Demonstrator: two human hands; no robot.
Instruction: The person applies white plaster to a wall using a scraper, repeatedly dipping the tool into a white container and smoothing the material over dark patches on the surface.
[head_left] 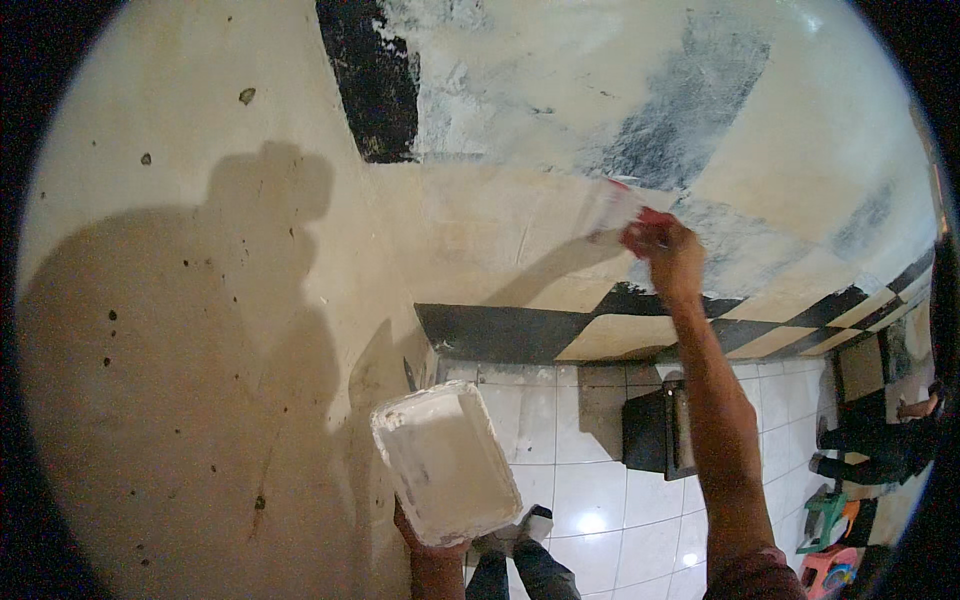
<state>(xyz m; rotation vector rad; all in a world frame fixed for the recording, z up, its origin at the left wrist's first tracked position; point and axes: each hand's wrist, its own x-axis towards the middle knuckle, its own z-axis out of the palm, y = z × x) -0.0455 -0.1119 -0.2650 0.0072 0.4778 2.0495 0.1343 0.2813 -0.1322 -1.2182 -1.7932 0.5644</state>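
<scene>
My right hand (672, 250) is closed round a red-handled scraper (622, 215), whose wide blade looks smeared with white and lies close to the wall (480, 215). Whether the blade touches the wall is hard to tell. Patchy white coating covers much of the black and cream checks there. Low in front of me, my left hand (430, 540) grips a rectangular white tub (450, 465) from below. Whitish paste coats its inside and crusts its rim. Most of the left fingers are hidden under the tub.
A cream wall (200, 400) with small dark pits meets the checked wall at a corner on the left. On the white tiled floor (585, 510) stands a dark box (650, 430). At the far right are another person (880, 435) and green (822, 520) and pink stools (825, 575).
</scene>
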